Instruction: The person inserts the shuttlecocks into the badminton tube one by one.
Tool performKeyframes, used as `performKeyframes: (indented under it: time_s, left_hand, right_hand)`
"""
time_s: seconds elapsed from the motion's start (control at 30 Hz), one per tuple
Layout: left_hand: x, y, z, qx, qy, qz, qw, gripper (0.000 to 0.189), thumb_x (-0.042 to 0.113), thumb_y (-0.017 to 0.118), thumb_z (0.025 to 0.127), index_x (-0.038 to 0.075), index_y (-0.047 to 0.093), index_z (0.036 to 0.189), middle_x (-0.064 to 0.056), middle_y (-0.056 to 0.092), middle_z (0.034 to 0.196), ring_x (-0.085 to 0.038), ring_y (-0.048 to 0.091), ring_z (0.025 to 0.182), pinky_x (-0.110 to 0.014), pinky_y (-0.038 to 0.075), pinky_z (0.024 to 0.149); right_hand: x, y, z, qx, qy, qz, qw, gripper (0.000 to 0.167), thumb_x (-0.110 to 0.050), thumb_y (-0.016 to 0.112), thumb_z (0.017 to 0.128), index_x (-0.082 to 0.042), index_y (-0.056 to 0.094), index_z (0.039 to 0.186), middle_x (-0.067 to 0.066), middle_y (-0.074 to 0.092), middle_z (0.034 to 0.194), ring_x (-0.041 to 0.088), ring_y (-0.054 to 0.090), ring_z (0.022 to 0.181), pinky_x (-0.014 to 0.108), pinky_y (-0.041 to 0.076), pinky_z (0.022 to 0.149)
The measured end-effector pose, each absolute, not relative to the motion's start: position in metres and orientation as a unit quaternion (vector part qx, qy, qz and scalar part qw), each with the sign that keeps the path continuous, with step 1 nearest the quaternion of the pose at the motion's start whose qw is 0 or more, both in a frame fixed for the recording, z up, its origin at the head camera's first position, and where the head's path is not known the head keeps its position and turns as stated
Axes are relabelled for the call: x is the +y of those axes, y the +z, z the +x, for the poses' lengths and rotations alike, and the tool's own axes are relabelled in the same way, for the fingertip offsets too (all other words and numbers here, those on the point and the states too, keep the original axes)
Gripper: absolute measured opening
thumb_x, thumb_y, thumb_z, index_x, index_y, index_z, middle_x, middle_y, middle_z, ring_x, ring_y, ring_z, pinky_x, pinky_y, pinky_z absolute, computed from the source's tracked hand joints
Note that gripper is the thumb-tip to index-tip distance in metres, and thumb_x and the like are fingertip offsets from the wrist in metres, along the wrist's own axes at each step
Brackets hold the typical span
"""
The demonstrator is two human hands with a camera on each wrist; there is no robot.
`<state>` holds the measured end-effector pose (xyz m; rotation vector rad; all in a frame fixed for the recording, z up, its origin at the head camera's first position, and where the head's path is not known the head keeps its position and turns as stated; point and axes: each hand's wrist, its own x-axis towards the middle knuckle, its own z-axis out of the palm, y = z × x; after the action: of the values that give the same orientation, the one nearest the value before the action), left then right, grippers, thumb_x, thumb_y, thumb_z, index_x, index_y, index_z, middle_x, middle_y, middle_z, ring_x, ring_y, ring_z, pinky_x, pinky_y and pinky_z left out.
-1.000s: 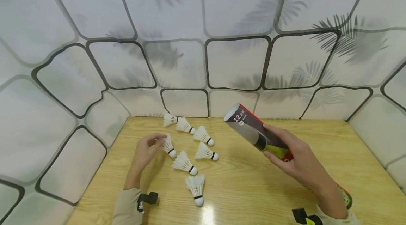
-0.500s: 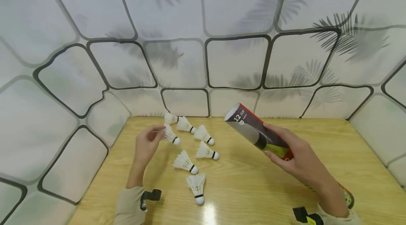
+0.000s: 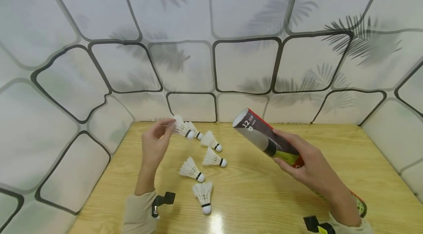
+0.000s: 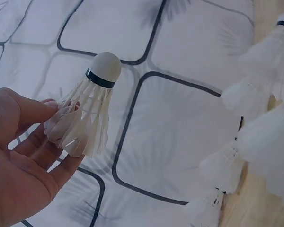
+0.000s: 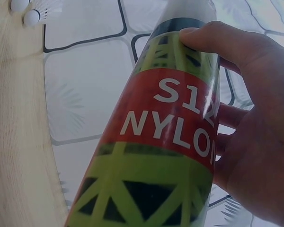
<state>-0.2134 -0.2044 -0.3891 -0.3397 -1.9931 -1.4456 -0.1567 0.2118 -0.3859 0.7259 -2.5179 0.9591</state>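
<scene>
My left hand (image 3: 155,142) pinches a white shuttlecock (image 3: 183,127) by its skirt, above the far left of the table. In the left wrist view the held shuttlecock (image 4: 87,104) has its round cork pointing up, with a black band below it; thumb and fingers hold the skirt's edge. My right hand (image 3: 310,162) grips a long shuttlecock tube (image 3: 264,135), tilted with its pale, round end up and to the left. Printing on the tube (image 5: 151,127) shows a red band and green pattern in the right wrist view. Its lower end is partly hidden behind my forearm.
Several loose shuttlecocks lie on the wooden table (image 3: 251,197): one shuttlecock (image 3: 211,141) near the back, another shuttlecock (image 3: 192,169) mid-table, and the nearest shuttlecock (image 3: 203,196) toward the front. A patterned wall covering (image 3: 248,65) rises behind the table and along both sides.
My left hand has lifted its shuttlecock off the table and carried it away from me and slightly right; it now covers the rearmost one. The right hand and tube have stayed nearly still.
</scene>
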Motion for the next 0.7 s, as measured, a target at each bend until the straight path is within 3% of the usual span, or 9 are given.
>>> performKeyframes:
  time_s: [0.2,0.4,0.7]
  left_hand:
    - [-0.192,-0.375,-0.209,-0.731,-0.572,-0.154,0.338,0.013,-0.009,0.07,0.093,-0.006,0.074,0.104,-0.02,0.074,0.097,-0.01,0.07,0.081,-0.018,0.056,0.078]
    - [-0.178,-0.363,-0.202,-0.717,-0.574,-0.185,0.35,0.012,-0.007,0.069,0.094,-0.006,0.074,0.104,-0.02,0.073,0.095,-0.014,0.07,0.081,-0.019,0.055,0.075]
    - [-0.162,-0.359,-0.198,-0.691,-0.593,-0.195,0.364,0.013,-0.01,0.068,0.093,-0.007,0.073,0.104,-0.021,0.071,0.091,-0.018,0.071,0.079,-0.021,0.057,0.075]
  right_hand:
    - [0.211,-0.387,-0.156,-0.886,0.339,0.261,0.177,0.082,-0.01,0.087,0.083,-0.028,0.048,0.153,0.004,0.059,0.138,0.019,0.055,0.092,0.025,0.05,0.059]
    - [0.209,-0.385,-0.156,-0.882,0.348,0.266,0.174,0.082,-0.01,0.087,0.083,-0.028,0.049,0.153,0.003,0.059,0.136,0.019,0.055,0.091,0.024,0.05,0.057]
    - [0.207,-0.384,-0.156,-0.886,0.341,0.268,0.163,0.081,-0.012,0.087,0.084,-0.03,0.048,0.153,0.003,0.059,0.137,0.02,0.057,0.097,0.026,0.053,0.064]
